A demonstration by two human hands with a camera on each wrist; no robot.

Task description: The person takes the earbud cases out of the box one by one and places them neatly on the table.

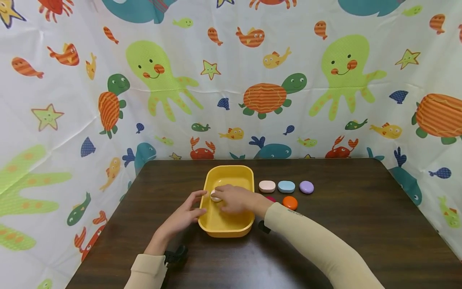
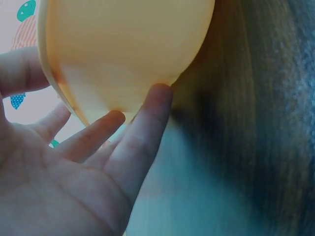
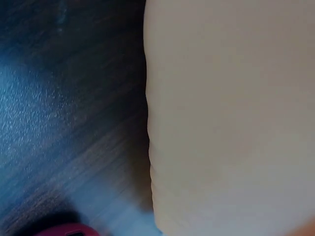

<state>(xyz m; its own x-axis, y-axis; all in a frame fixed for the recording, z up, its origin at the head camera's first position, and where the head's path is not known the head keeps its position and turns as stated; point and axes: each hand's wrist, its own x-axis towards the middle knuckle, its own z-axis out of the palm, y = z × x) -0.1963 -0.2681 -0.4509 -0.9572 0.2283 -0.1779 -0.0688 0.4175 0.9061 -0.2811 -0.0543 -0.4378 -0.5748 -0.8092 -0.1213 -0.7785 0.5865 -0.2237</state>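
Note:
A yellow tray (image 1: 225,226) stands on the dark table. My left hand (image 1: 182,214) is at its left side, holding the wall with the thumb and fingers on either side of the rim. In the left wrist view, fingers (image 2: 142,128) touch the outer face of the tray wall (image 2: 123,49). Inside the tray, my right hand (image 1: 234,198) has its fingers over a small white round piece (image 1: 214,197) near the left wall, gripping it from above. The palm side is hidden. A beige sleeve (image 3: 226,118) fills much of the right wrist view.
Right of the tray lie a pink piece (image 1: 267,186), a blue piece (image 1: 286,187) and a purple piece (image 1: 306,187) in a row. Closer to me are an orange piece (image 1: 290,203) and a magenta piece (image 1: 270,198), partly hidden by the right arm. A patterned curtain (image 1: 223,132) hangs behind.

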